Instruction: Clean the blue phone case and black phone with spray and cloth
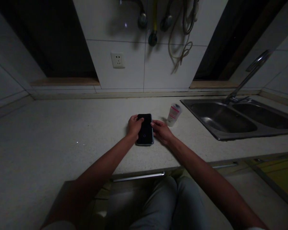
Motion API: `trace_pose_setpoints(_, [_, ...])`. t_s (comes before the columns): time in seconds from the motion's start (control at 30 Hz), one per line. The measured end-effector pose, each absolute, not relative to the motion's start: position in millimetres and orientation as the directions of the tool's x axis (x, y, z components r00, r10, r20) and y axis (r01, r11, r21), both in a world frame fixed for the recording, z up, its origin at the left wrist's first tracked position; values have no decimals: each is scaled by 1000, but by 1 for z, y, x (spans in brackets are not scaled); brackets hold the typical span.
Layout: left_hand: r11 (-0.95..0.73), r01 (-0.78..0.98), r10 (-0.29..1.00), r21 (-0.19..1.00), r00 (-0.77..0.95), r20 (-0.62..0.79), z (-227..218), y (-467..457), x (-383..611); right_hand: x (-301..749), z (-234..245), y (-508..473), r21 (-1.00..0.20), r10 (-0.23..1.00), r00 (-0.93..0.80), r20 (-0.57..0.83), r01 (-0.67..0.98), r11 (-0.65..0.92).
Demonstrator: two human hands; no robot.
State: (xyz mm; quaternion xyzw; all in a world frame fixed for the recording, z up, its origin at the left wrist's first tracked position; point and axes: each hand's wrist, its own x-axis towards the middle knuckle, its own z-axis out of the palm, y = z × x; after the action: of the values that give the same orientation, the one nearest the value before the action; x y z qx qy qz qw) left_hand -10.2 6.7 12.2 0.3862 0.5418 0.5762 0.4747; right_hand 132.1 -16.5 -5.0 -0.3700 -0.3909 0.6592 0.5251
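Note:
A black smartphone (145,130) is held between my two hands above the pale countertop (62,127). Its dark screen faces up and shows a small ring near the lower end. My left hand (134,126) is closed around the phone's left edge, with the thumb over the screen. On the other side, my right hand (162,131) grips the right edge, its thumb at the rim and its other fingers partly hidden. Just right of my right hand stands a clear plastic cup (174,114) with pink print and a dark top.
A steel double sink (218,134) with a tall faucet (252,73) is set into the counter at the right. A wall socket (117,60), pipe ends and a hanging cord (182,54) are on the tiled wall. A cabinet handle (139,177) runs below the counter's front edge.

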Motion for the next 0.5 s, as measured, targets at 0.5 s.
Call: trace_pose_setpoints(0.5, [446,-455,895,771,217,-390,34,16,-19,130,0,-15,-856,983,-66,-172,-483,-183])
